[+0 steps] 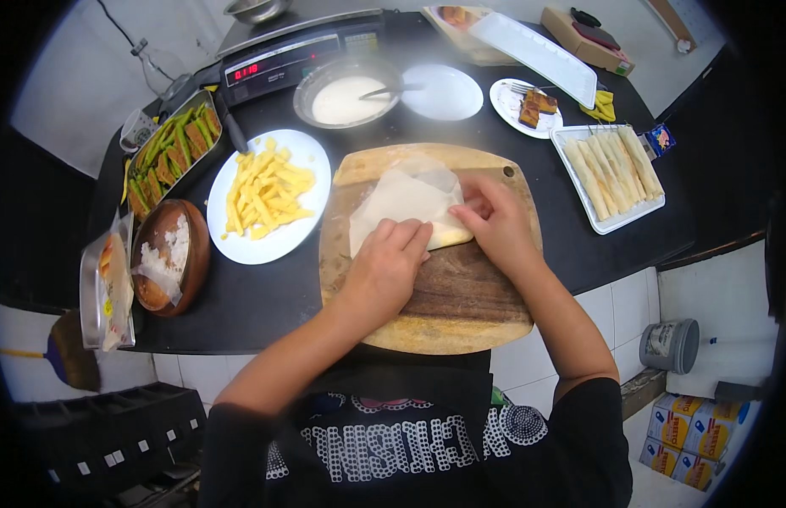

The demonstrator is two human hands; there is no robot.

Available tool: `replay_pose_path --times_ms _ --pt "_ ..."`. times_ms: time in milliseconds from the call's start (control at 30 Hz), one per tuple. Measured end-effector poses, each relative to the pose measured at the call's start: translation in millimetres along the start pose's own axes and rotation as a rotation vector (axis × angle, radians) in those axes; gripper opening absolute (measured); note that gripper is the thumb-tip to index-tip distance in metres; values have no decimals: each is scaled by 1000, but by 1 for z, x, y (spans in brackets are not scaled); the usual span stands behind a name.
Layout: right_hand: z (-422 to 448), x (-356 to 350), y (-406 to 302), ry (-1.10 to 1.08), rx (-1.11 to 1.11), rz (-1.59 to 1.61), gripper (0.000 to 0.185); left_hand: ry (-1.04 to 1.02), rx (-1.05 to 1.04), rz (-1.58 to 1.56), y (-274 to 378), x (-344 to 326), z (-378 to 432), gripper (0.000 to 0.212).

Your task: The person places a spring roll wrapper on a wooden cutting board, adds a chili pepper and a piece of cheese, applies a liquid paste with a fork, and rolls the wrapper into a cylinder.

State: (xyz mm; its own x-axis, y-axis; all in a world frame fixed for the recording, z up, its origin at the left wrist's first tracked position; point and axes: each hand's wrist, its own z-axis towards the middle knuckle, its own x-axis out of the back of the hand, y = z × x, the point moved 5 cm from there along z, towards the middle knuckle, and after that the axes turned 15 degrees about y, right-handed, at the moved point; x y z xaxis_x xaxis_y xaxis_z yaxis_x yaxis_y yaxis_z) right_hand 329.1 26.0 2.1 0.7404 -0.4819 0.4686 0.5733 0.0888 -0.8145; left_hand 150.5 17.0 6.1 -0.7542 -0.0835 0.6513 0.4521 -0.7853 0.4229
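A thin pale wrapper sheet (402, 193) lies on the wooden cutting board (456, 298), its near edge folded over a yellowish filling. My left hand (390, 263) presses flat fingers on the near left part of the fold. At the fold's right end, my right hand (488, 213) pinches the wrapper's edge between thumb and fingers. Left of the board, a white plate (317, 162) holds cut yellow strips (263, 190). Several rolled wrappers (612, 168) lie in a white foam tray (599, 225) at the right.
Behind the board stand a bowl of white batter (348, 98) with a spoon, a white plate (450, 95) and a digital scale (278, 60). A wooden bowl (199, 254) and a metal tray of green pods and brown pieces (177, 152) stand at left. A small plate with browned pieces (504, 108) is at back right.
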Motion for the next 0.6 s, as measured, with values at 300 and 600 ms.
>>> replay_pose_path --times_ms 300,600 --pt "-51 -5 -36 -85 786 -346 37 26 3 21 1 1 -4 40" --pt "-59 -11 -30 -113 769 -461 42 21 6 12 -1 0 -4 40"
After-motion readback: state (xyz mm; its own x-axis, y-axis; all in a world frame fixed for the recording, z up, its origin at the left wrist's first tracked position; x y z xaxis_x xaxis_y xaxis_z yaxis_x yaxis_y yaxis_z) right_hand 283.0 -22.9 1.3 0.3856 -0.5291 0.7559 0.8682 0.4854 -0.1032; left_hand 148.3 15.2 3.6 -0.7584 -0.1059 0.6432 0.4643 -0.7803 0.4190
